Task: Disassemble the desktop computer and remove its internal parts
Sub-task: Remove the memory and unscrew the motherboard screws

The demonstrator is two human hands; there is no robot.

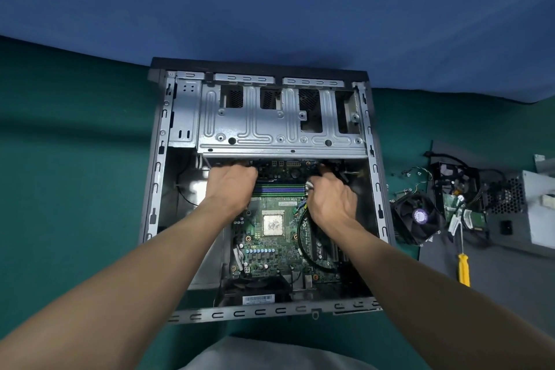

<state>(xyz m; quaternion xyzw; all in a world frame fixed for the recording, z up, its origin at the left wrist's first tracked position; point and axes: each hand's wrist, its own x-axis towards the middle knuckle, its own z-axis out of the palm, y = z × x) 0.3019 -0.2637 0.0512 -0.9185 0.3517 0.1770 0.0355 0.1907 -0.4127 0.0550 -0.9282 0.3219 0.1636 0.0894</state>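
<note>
An open desktop case (156, 165) lies flat on the green surface, its green motherboard (270, 252) exposed with a bare CPU (272, 224) in the middle. A silver drive cage (279, 120) spans the far end. My left hand (231, 186) reaches to the board's far left edge under the cage, fingers curled and hidden there. My right hand (330, 198) is at the board's far right, fingers curled round a white connector with cables (309, 186). Memory slots (276, 191) show between the hands.
Removed parts lie to the right: a black CPU cooler fan (416, 218), a green circuit board (459, 207), a grey power supply (534, 210) with black cables, loose screws (405, 173). A yellow-handled screwdriver (463, 267) lies on a grey mat. Blue cloth hangs behind.
</note>
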